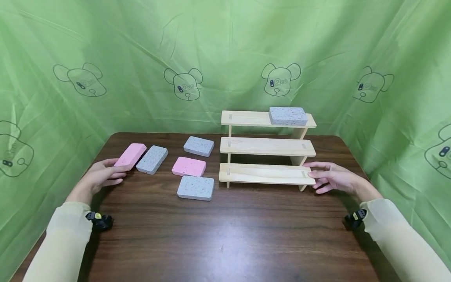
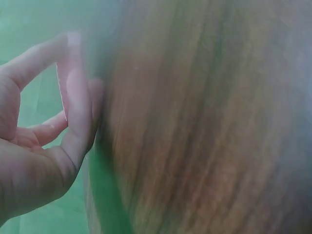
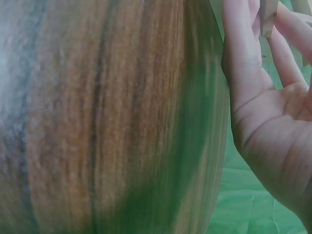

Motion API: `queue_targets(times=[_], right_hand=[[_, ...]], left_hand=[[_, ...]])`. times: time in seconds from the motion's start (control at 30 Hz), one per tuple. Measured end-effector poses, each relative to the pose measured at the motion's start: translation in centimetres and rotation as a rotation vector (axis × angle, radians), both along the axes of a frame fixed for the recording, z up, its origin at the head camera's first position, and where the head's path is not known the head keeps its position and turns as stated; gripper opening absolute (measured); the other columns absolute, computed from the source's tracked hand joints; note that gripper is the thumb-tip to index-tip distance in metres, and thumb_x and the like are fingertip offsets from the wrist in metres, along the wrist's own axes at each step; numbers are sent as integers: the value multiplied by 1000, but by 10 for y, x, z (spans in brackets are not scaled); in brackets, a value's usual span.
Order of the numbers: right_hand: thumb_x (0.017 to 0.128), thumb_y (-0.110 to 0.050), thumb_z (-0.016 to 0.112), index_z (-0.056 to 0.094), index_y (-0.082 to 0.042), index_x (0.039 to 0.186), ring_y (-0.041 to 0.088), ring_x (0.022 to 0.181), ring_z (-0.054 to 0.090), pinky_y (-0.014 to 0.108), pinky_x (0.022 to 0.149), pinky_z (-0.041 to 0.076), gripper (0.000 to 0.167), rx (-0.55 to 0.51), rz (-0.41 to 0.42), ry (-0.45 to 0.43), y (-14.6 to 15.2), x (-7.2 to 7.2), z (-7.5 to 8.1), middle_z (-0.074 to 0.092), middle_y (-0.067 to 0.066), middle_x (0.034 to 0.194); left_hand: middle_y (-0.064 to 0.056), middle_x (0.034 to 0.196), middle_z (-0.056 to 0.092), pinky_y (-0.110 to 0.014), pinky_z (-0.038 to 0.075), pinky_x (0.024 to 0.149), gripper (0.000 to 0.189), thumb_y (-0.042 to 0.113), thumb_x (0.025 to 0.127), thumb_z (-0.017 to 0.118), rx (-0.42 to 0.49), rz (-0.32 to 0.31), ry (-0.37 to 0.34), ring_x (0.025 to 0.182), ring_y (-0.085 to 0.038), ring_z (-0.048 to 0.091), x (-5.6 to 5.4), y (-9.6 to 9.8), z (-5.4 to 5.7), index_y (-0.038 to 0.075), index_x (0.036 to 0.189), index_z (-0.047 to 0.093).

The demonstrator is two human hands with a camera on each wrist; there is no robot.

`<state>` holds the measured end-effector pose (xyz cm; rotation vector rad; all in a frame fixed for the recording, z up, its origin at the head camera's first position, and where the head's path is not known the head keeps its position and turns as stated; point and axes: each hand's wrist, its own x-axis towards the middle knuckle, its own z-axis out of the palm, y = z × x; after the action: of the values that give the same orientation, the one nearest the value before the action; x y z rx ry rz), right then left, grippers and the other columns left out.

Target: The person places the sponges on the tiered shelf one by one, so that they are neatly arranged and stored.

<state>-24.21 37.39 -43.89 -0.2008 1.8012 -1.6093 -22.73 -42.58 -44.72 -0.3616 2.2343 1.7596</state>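
At the left of the table, my left hand point(image 1: 102, 177) pinches the lower end of a pink sponge point(image 1: 131, 156) between thumb and fingers. In the left wrist view, a pink edge of that sponge point(image 2: 63, 90) shows between the fingertips. A blue-grey speckled sponge point(image 1: 152, 159) lies just right of it. My right hand point(image 1: 332, 178) grips the right end of the lowest step of a three-step wooden display shelf point(image 1: 266, 173), thumb on the board. Part of the shelf point(image 3: 267, 19) appears between thumb and fingers in the right wrist view.
Between the left sponges and the shelf lie another pink sponge point(image 1: 189, 167) and two blue-grey sponges point(image 1: 199, 146), one behind it and one in front. A further blue-grey sponge point(image 1: 288, 116) sits on the top step's right side. Green curtain point(image 1: 229, 47) surrounds the brown table point(image 1: 225, 235).
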Motion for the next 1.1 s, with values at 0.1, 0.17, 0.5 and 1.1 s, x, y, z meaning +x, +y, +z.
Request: queue_targets(times=[0.1, 0.17, 0.5, 1.1], right_hand=[[107, -7, 49, 59, -34, 138, 26, 86, 71, 49, 80, 60, 42, 1, -4, 3, 1, 1, 0, 69, 12, 106], [107, -7, 49, 59, -34, 139, 26, 86, 71, 49, 80, 60, 42, -1, 0, 9, 2, 1, 0, 69, 12, 106], [108, -8, 48, 59, -35, 138, 28, 92, 71, 51, 82, 59, 41, 6, -18, -5, 8, 5, -4, 70, 13, 112], [107, -11, 52, 49, -23, 149, 26, 88, 69, 52, 82, 59, 44, 33, -26, 21, 1, 1, 0, 66, 12, 110]], left_hand=[[16, 97, 65, -34, 60, 82, 95, 16, 96, 73, 79, 6, 6, 92, -10, 71, 2, 0, 2, -4, 160, 4], [14, 98, 66, -34, 60, 82, 95, 12, 96, 72, 118, 0, 15, 93, -11, 72, 4, 1, 3, -4, 159, 3], [9, 110, 60, -36, 59, 85, 93, 10, 97, 70, 151, -35, 56, 98, -13, 72, 8, 6, 8, -3, 160, 3], [11, 110, 63, -34, 61, 80, 78, 12, 98, 68, 34, -100, 108, 98, -11, 70, 21, 1, 12, -3, 156, 18]])
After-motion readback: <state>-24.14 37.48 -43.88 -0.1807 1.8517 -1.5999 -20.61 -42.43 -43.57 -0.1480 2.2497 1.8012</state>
